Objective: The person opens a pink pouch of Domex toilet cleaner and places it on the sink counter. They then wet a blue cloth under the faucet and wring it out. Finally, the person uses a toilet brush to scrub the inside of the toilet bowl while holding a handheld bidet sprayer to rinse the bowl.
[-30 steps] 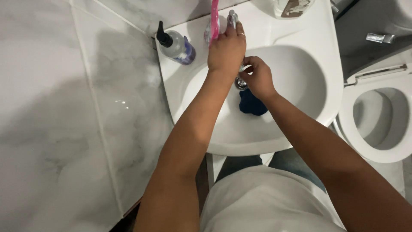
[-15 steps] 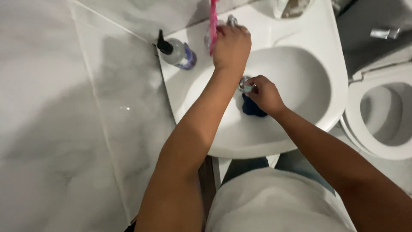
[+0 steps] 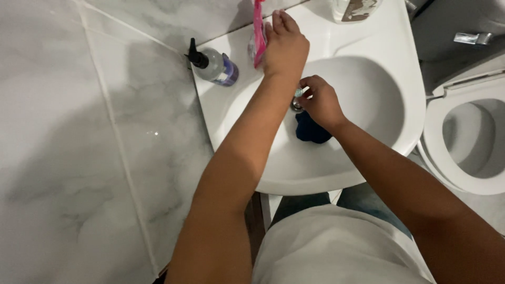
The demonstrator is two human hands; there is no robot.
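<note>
Bathroom, marble-grey tiled wall left, toilet point(image 3: 468, 142) right. Head view: white washbasin point(image 3: 389, 79) below. Left hand point(image 3: 285, 44) at basin's back rim, on tap area, grip state unclear, beside pink toothbrush point(image 3: 259, 31). Right hand point(image 3: 320, 102) nearer, pinching small metal piece point(image 3: 298, 100) over drain. Dark blue cloth point(image 3: 310, 131) directly beneath, touching right hand. Pump bottle point(image 3: 215, 66) on rim, left.

Operator body, head view: both forearms bare, no sleeves visible to frame edge. Left hand point(image 3: 284, 44) and right hand point(image 3: 319, 102): no gloves, no watch or wristband seen. Torso, near edge: plain white top, no print. Below it: blue-grey trousers, partly visible.
</note>
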